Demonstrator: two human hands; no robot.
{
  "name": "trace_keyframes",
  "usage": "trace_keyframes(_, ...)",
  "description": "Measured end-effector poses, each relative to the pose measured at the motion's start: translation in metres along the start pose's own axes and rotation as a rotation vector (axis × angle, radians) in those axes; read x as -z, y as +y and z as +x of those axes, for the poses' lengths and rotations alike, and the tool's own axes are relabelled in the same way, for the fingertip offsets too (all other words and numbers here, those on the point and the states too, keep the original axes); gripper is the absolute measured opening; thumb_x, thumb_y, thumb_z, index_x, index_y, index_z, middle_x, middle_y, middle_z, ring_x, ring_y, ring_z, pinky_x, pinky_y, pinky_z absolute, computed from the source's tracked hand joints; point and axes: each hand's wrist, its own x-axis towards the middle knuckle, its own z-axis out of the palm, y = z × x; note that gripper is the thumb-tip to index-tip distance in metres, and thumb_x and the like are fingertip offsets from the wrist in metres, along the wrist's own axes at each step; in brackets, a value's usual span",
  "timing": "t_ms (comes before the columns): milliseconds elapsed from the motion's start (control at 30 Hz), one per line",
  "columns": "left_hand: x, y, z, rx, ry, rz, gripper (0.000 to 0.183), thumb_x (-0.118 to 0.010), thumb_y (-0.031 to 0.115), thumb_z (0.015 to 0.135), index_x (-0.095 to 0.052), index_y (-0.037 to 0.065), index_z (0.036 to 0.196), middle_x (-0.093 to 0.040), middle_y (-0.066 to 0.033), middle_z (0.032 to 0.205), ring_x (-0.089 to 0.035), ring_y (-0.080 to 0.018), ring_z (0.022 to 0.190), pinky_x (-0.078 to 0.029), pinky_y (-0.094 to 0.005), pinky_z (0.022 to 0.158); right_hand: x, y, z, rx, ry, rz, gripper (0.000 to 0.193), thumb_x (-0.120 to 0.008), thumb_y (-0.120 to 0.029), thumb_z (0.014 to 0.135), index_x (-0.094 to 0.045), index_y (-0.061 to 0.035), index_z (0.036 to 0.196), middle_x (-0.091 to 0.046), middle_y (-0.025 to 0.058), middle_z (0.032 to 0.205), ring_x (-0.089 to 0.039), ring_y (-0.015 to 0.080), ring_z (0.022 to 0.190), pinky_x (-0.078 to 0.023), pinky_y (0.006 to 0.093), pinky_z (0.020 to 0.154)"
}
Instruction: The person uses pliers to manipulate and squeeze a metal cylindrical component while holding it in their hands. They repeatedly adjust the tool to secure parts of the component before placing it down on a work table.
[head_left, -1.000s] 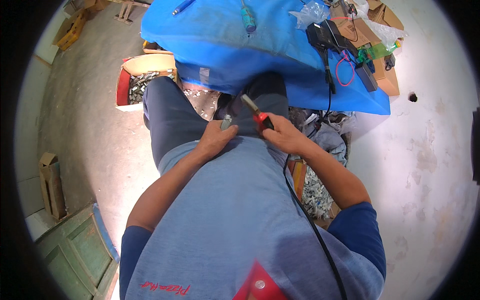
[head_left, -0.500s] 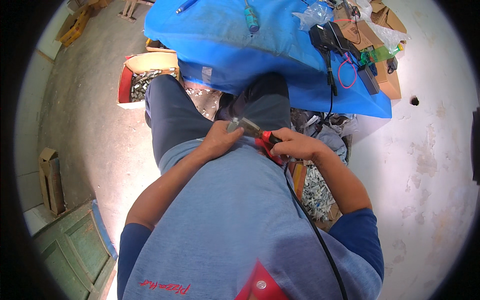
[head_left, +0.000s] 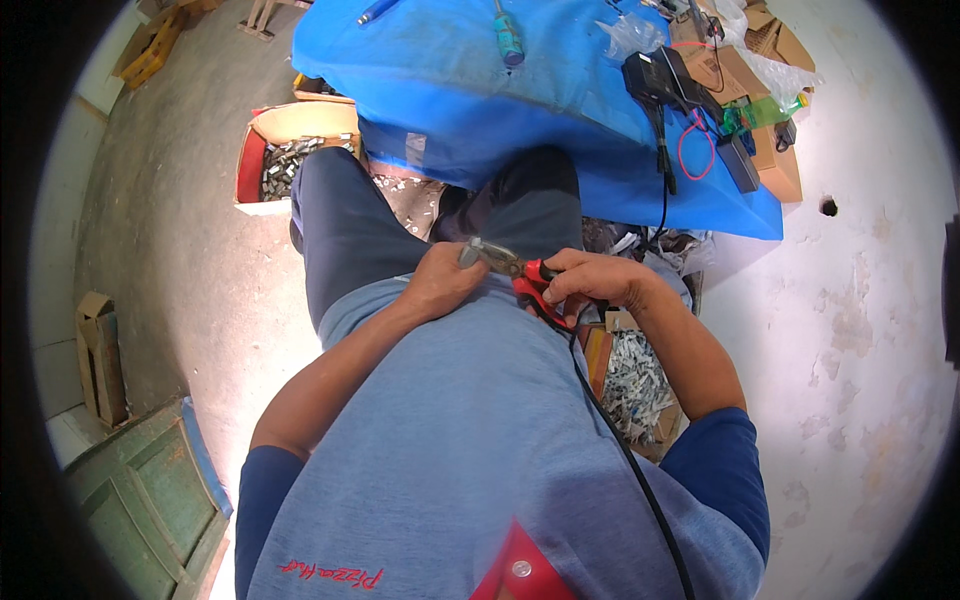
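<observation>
Over my lap, my left hand [head_left: 440, 284] is closed around a small grey metal-looking piece [head_left: 471, 250], whose end sticks out above the thumb; its exact kind is unclear. My right hand [head_left: 598, 280] grips a pair of pliers [head_left: 532, 290] with red and black handles. The handles are spread apart, with the fingers around them. The pliers' metal jaws point left and meet the grey piece close to my left fingertips. Whether the jaws are biting on it, I cannot make out.
A blue-covered table [head_left: 460, 110] stands ahead, bearing a screwdriver [head_left: 508, 40], black power adapters [head_left: 650, 80] and a green bottle [head_left: 765, 112]. A carton [head_left: 250, 165] of small metal parts sits left of my knee. A black cable [head_left: 630, 455] hangs along my right side, near shredded scraps [head_left: 637, 380].
The pliers' handles have spread wider and my right fingers have loosened around them. The grey piece and jaws have turned slightly. My left hand stays almost in place.
</observation>
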Motion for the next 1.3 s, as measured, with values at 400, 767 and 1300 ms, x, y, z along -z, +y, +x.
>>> trace_keyframes(400, 0.001, 0.013, -0.006, -0.027, 0.011, 0.18, 0.027, -0.055, 0.023, 0.084, -0.065, -0.002, 0.086, -0.063, -0.0264, 0.081, -0.062, -0.0434, 0.077, -0.047, -0.0478, 0.07, 0.005, -0.003, 0.005, -0.077, -0.08, 0.02, 0.031, -0.061, -0.019, 0.08, -0.065, 0.0049, 0.099, -0.07, 0.0101, 0.088, -0.066, 0.0161, 0.073, -0.056, 0.0303, 0.058)
trace_keyframes(767, 0.001, 0.01, -0.004, 0.002, -0.017, 0.215, 0.029, -0.053, 0.024, 0.083, -0.064, -0.003, 0.083, -0.063, -0.0274, 0.08, -0.061, -0.0442, 0.077, -0.047, -0.0493, 0.071, 0.01, 0.013, 0.011, -0.096, -0.025, 0.025, 0.026, -0.065, -0.024, 0.082, -0.061, 0.0016, 0.087, -0.063, 0.0091, 0.074, -0.06, 0.0158, 0.054, -0.048, 0.0271, 0.047)
trace_keyframes(1300, 0.001, 0.011, -0.004, 0.005, -0.021, 0.202, 0.029, -0.054, 0.025, 0.082, -0.065, -0.002, 0.082, -0.063, -0.0272, 0.077, -0.061, -0.0441, 0.075, -0.047, -0.0488, 0.069, -0.004, 0.019, 0.013, 0.031, 0.004, -0.095, 0.04, -0.066, -0.042, 0.089, -0.068, -0.0026, 0.091, -0.056, -0.0024, 0.065, -0.049, 0.0055, 0.057, -0.036, 0.0227, 0.051)
